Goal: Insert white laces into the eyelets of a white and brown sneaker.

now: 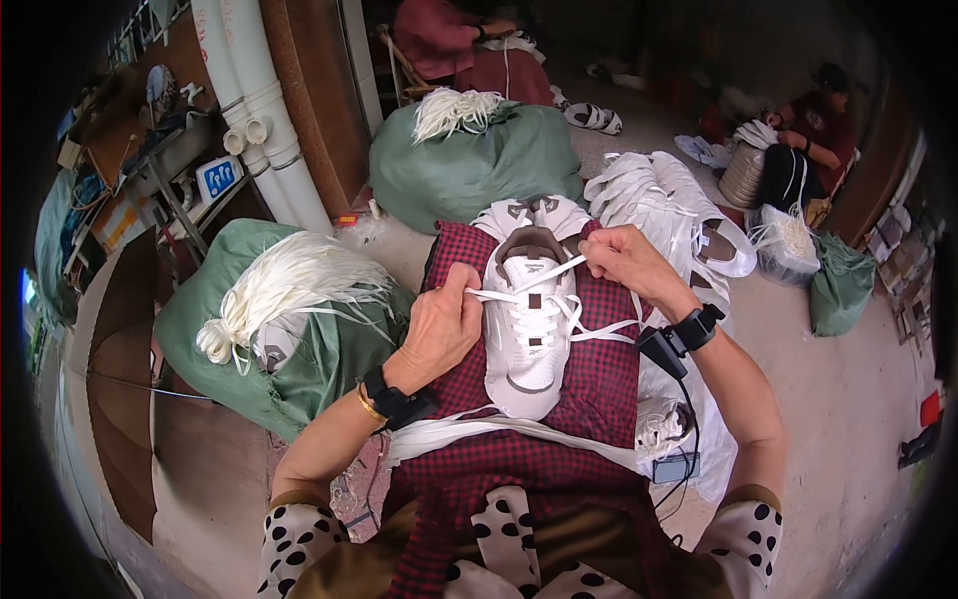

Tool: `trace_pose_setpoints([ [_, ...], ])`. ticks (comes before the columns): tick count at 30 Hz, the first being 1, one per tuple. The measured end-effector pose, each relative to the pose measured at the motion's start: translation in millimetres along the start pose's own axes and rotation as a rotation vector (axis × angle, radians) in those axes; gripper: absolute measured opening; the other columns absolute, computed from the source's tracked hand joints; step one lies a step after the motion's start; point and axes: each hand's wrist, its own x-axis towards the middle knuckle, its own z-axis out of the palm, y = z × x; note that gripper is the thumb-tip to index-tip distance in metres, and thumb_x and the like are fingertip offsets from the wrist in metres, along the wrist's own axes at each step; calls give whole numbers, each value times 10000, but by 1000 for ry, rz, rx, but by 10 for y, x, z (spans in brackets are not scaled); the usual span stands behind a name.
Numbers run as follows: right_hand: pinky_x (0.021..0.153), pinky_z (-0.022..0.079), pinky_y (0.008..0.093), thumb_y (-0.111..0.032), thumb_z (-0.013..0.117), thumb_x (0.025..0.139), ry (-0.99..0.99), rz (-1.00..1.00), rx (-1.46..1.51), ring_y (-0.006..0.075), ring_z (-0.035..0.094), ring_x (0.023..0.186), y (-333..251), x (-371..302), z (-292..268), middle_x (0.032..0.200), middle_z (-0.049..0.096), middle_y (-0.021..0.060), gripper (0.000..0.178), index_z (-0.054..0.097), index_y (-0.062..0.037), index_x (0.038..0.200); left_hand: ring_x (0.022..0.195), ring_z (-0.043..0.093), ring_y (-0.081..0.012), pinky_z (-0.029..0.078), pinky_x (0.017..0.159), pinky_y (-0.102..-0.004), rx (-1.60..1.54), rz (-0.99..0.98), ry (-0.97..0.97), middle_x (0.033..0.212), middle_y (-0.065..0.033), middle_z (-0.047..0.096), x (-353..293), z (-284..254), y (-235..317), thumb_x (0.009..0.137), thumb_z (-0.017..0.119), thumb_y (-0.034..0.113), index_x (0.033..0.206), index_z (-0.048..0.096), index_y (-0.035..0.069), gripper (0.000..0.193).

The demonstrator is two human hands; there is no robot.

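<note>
A white sneaker (527, 344) with a dark lining lies on the red-and-black checked cloth (606, 389) over my lap, its toe toward me. White lace runs across its eyelets. At the shoe's left side my left hand (439, 324) is closed in a pinch on one lace end (482, 296). My right hand (631, 262) pinches the other stretch of shoelace (561, 269) above the shoe's right side. Loose lace loops trail to the right over the cloth. Behind this shoe, against its heel, sits another white shoe (559, 221).
Green sacks (399, 155) stand ahead and to the left, topped with bundles of white laces (309, 275). A pile of white shoes (654, 195) lies to my right. Two other people sit farther back, one in a pink top (434, 40). A brown umbrella (120, 379) is at far left.
</note>
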Motion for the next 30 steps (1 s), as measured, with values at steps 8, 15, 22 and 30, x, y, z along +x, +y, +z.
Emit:
trace_pose_setpoints([
  [8,631,423,232,-142,658,927,-106,-66,147,56,498,707,192,-48,-68,778,581,-40,275,622,-71,1190,869,552,-260,446,789,-387,-31,94,44,825,-79,564,104,-296,340,815,609,-2,957,589,32,147],
  [15,643,416,237,-254,764,857,-392,-10,-104,57,506,713,22,25,-137,784,597,-25,480,584,-117,1280,807,542,-237,358,836,-380,52,197,-236,791,-63,589,415,-80,605,850,689,85,876,692,42,50],
  [22,645,426,242,-286,782,849,-404,-57,-15,71,510,707,180,107,-45,779,593,-23,504,580,-111,1276,690,545,-175,450,719,-309,-53,133,-336,785,-83,634,712,-214,554,877,675,83,935,707,-14,118],
  [30,668,401,245,-241,867,745,-328,-77,131,75,495,719,261,103,23,777,534,-42,500,595,-124,1148,753,591,-90,491,678,-268,-211,-166,-421,855,-55,694,848,-491,577,946,643,118,1004,709,-29,171],
])
